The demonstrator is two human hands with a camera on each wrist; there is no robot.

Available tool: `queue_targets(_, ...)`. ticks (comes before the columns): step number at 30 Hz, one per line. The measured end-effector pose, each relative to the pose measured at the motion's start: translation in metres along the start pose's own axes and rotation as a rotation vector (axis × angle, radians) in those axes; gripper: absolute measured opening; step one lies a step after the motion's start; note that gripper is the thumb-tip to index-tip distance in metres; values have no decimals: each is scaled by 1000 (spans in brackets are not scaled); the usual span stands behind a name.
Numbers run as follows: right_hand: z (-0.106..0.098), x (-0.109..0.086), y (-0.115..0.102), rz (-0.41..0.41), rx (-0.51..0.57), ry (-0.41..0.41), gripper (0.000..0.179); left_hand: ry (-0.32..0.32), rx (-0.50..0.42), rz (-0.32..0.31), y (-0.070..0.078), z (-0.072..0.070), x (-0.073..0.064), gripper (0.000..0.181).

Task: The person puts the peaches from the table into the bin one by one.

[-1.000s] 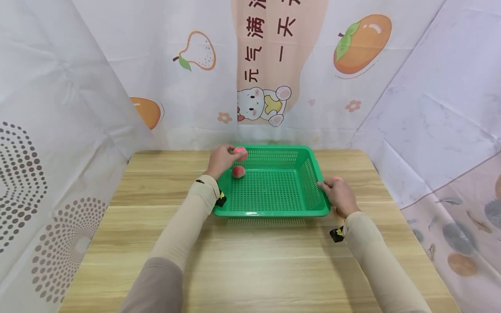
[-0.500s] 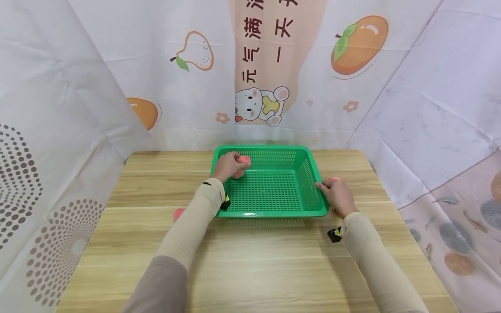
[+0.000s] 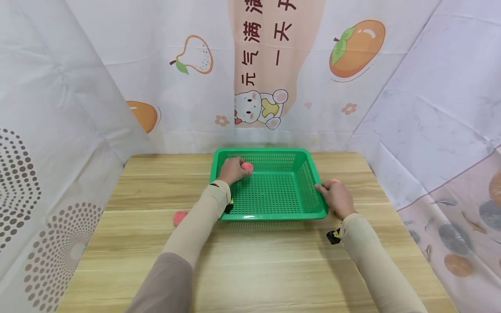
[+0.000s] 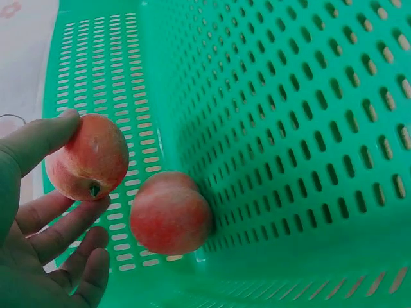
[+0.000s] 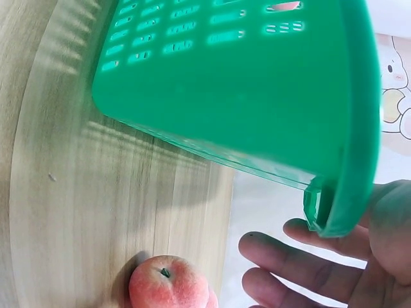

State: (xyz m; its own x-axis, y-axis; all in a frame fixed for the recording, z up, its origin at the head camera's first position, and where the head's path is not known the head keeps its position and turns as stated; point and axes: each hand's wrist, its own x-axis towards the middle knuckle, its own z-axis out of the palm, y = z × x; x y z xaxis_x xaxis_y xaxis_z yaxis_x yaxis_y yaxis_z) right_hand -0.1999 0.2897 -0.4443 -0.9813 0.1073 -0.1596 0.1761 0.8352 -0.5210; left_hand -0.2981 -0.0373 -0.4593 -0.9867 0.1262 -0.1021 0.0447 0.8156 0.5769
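A green perforated plastic basket point(image 3: 270, 216) stands on the wooden table. My left hand point(image 3: 232, 170) is over its left part and pinches a pinkish-red peach point(image 4: 90, 157) between thumb and fingers, the stem end showing in the left wrist view. A second peach point(image 4: 171, 213) lies inside the basket close beside the held one; in the head view my hand covers it. On the other side my right hand point(image 3: 339, 199) holds the basket's right rim, thumb at the inside and fingers outside. In the right wrist view its thumb is hidden.
One peach point(image 3: 179, 218) lies on the table left of the basket, partly behind my left forearm. By my right hand another peach point(image 5: 168, 285) rests outside the basket, with a further one partly visible behind it. Printed curtains point(image 3: 156, 95) enclose the table's back and sides.
My left hand has moved right and down into the basket with its peach. The peach on the table at left has come out from behind the forearm. The right hand stays on the rim.
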Motion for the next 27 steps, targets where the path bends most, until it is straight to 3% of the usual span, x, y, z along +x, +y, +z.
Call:
queue_targets(7,-1,1,2,5,-32,1,45,-24,35,22,6,15,2,42)
queue_targets(15,1,-1,-1,6,-29,0,45,4,205,54,4,28,5,33)
queue_targets(21,0,1,-1,12,-20,11,44,-45,216,129,5,28,7,44)
queue_targets(27,1,2,-1,4,-34,16,43,-67,219,177,4,29,9,42)
